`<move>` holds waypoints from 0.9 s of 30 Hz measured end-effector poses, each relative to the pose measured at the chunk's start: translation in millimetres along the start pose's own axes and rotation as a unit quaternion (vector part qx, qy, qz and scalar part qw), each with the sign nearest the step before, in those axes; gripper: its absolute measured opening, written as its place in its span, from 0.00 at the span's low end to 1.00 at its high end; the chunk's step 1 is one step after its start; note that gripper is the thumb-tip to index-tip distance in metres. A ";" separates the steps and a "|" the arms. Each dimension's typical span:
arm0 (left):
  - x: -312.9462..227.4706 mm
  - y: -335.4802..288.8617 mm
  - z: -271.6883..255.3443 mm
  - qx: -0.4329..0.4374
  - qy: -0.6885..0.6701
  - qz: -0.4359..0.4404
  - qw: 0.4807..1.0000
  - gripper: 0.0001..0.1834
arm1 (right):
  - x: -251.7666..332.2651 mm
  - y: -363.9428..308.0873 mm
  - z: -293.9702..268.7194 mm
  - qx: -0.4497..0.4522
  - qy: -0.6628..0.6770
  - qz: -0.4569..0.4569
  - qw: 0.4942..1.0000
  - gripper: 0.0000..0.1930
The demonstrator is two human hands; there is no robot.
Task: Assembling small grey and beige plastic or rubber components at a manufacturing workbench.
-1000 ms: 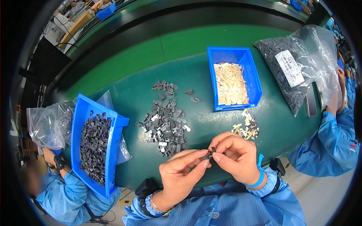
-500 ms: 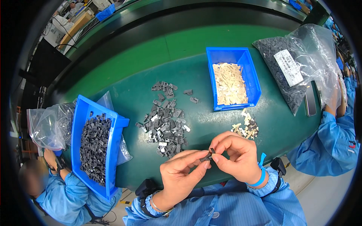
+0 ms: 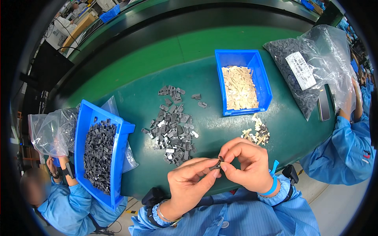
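Observation:
A small dark grey plastic part (image 3: 215,166) sits between the fingertips of my left hand (image 3: 192,179), above the table's near edge. My right hand (image 3: 247,164) is closed in a pinch at the same part's right end; a tiny dark piece shows at its fingertips, too small to name. Beyond my left hand lies a loose pile of dark grey plastic parts (image 3: 173,129), a few with white faces. Past my right hand is a small heap of cream and dark strips (image 3: 258,133). A blue bin (image 3: 267,92) behind that heap holds many cream strips (image 3: 239,87).
At left, a blue bin (image 3: 118,157) is full of dark grey parts, with clear plastic bags beside it. A bag of dark parts (image 3: 289,67) and a phone (image 3: 324,105) lie at right on the green table (image 3: 157,82). Blue-sleeved co-workers sit on both sides.
My hands stay nearly in place, with only a slight shift of the fingers at the part. At left, the co-worker's hand has risen toward the plastic bag.

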State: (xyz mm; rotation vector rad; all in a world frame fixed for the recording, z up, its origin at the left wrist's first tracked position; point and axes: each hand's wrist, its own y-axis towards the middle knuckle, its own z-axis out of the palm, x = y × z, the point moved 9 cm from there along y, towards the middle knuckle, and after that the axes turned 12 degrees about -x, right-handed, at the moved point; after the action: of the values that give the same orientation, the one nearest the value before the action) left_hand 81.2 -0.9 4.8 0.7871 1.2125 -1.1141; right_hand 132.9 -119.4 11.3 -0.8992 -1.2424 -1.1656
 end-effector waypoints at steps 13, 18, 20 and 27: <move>-3.0 -0.7 0.7 0.010 -0.040 0.017 0.999 0.12 | 9.6 5.3 2.8 0.034 -0.068 -0.049 0.996 0.08; 1.6 0.0 -2.2 0.016 -0.098 -0.007 0.995 0.11 | 14.3 12.1 5.5 0.057 -0.148 -0.064 0.985 0.10; 4.4 -0.6 -1.7 0.024 -0.108 -0.031 0.993 0.11 | 3.9 7.0 12.3 0.132 -0.065 -0.016 0.989 0.08; 27.5 -1.5 6.7 0.063 -0.215 -0.171 0.959 0.14 | -31.1 -11.2 24.9 0.125 0.320 0.305 0.888 0.04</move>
State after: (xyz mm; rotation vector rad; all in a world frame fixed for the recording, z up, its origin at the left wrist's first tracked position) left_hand 81.4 -14.0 -20.4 0.3994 0.9307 -1.5669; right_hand 118.1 -92.7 -16.7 -0.5681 -0.4860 -0.6748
